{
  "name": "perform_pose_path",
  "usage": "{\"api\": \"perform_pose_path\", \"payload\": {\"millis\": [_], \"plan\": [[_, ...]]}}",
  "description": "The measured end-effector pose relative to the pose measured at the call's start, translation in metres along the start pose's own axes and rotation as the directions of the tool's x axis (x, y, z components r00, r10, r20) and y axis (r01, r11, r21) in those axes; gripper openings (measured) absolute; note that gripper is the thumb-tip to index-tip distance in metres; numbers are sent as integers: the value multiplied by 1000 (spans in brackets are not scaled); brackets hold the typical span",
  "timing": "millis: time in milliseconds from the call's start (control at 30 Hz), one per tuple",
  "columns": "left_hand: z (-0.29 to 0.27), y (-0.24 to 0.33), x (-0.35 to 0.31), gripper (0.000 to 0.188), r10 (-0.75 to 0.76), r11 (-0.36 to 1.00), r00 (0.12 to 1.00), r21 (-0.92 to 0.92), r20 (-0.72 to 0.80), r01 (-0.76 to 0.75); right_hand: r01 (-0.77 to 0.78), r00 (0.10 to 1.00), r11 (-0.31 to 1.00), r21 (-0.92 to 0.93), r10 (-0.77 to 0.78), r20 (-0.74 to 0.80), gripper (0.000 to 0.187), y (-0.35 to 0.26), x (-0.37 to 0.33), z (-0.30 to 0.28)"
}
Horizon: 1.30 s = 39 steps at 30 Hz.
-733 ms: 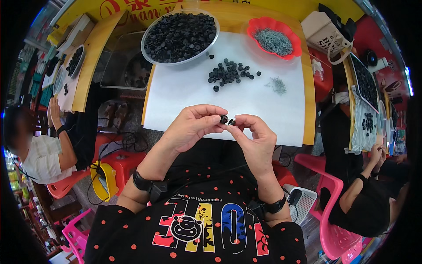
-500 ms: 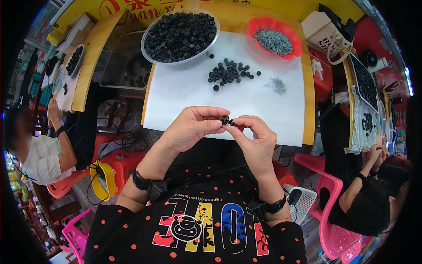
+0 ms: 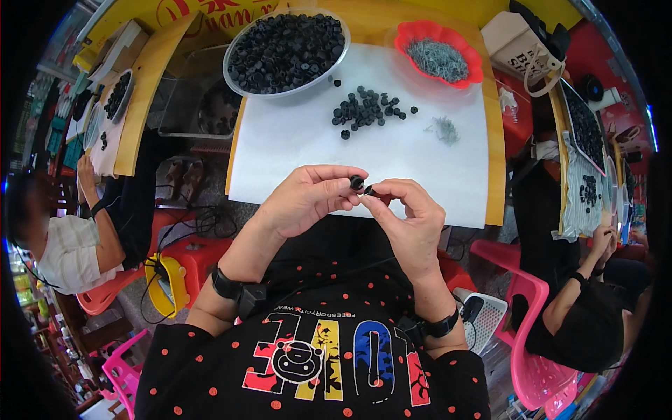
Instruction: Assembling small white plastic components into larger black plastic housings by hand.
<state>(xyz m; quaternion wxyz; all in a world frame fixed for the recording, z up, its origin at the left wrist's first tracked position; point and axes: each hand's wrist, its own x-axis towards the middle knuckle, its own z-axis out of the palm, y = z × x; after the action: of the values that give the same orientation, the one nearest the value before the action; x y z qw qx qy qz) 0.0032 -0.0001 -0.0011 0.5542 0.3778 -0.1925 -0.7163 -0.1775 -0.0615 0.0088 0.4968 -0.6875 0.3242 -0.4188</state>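
Observation:
Above the near edge of the white-covered table, my left hand [image 3: 311, 198] pinches a small round black plastic part [image 3: 357, 183] between thumb and forefinger. Just right of it, my right hand [image 3: 408, 213] pinches a second, smaller black piece [image 3: 369, 190]. A narrow gap shows between the two pieces, and the fingertips cover part of each. Beyond my hands lies a loose pile of small black plastic parts [image 3: 364, 110]. A little heap of thin metal pins or screws [image 3: 445, 130], too fine to tell which, sits to its right.
A clear bowl [image 3: 231, 78] heaped with black parts stands at the far left of the white sheet [image 3: 294, 157]. At the far right is a red scalloped bowl [image 3: 474, 66] of metal pieces. People sit at side tables; a pink chair [image 3: 521, 336] is on the right.
The two black pieces, close together before, now show a small gap. My left fingers have tilted the round part slightly, and my right hand has shifted a little to the right.

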Motion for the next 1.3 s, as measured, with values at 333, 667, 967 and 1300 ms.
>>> {"api": "perform_pose_path", "payload": {"millis": [333,667,967,1300], "plan": [[1,-1,2,30,-16,1000,1000,-26,14,16,26,999,999,-29,-25,26,17,0,2,-2],[5,-1,0,31,12,999,1000,52,-14,-12,41,999,996,-81,-38,35,18,0,3,0],[8,-5,0,30,36,993,998,113,-51,-31,62,998,991,-119,-60,24,18,3,2,1],[3,-8,3,29,21,1000,999,1,-31,-21,43,999,990,-135,-42,12,17,-1,2,-2]]}}
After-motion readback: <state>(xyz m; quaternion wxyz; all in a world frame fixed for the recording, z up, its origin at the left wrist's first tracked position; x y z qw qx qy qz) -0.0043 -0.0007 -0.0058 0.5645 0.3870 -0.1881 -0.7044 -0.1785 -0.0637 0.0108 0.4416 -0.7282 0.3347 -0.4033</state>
